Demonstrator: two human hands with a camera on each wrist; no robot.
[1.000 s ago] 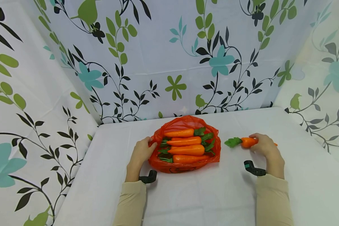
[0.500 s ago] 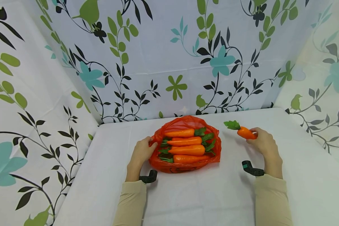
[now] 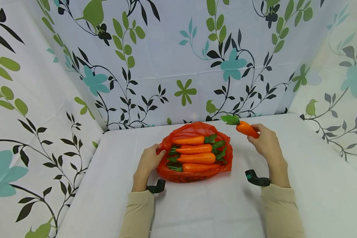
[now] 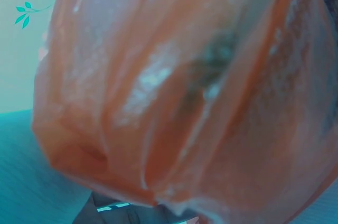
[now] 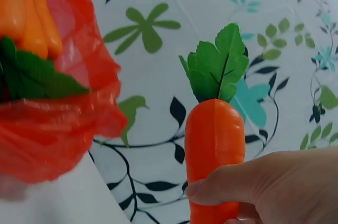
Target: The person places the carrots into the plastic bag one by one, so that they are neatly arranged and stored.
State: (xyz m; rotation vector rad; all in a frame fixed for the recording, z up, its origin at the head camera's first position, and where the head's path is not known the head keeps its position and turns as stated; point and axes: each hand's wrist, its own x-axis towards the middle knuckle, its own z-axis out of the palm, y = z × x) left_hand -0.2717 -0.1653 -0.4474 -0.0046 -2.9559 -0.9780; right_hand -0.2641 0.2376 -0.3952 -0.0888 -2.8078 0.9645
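A red plastic bag (image 3: 193,178) lies open on the white table, with several carrots (image 3: 196,158) side by side in it, their green tops at both ends. At the bag's left rim, my left hand (image 3: 147,162) pinches the plastic between thumb and fingers. The left wrist view is mostly filled by the bag's thin side (image 4: 158,102). Up and right of the bag, my right hand (image 3: 267,142) grips a single carrot (image 3: 246,129) by its lower part, lifted off the table. Its leafy top (image 5: 219,65) points away from the hand; the thumb lies across the orange body (image 5: 214,134).
The table (image 3: 214,211) has a white cover. Behind it hangs a patterned curtain (image 3: 163,59) with leaves and flowers, and similar cloth stands at the left (image 3: 23,132) and right (image 3: 339,99). A black camera band sits on each wrist.
My right hand has raised the carrot off the table and carried it left and away from me, towards the bag. The left hand and bag stay in place.
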